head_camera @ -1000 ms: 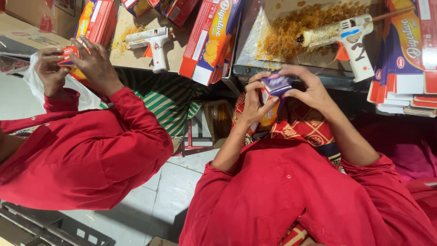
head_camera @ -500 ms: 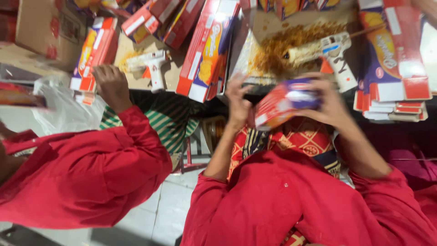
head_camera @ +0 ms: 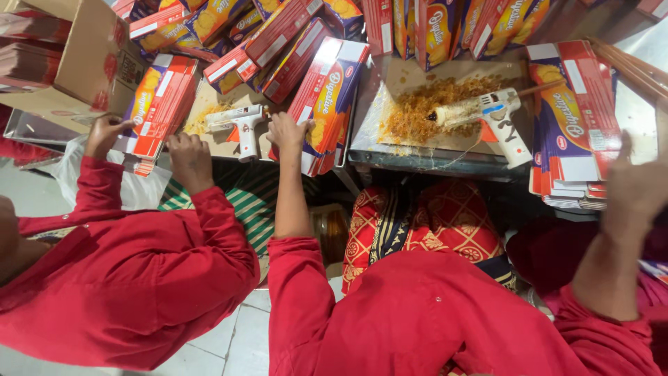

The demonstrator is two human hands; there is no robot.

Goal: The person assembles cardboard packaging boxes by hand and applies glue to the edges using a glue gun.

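Cluttered bench (head_camera: 431,157): left hand (head_camera: 289,132) is laid spread on flattened cartons (head_camera: 327,104); right hand (head_camera: 637,184), apparently open, is blurred. Cartons should be lifted singly.

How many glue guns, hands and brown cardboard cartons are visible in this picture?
Glue guns: 2, a small one and a large one.
Hands: 4, the person's left hand and right hand, plus a co-worker's two.
Brown carton: 1.
Total: 7.
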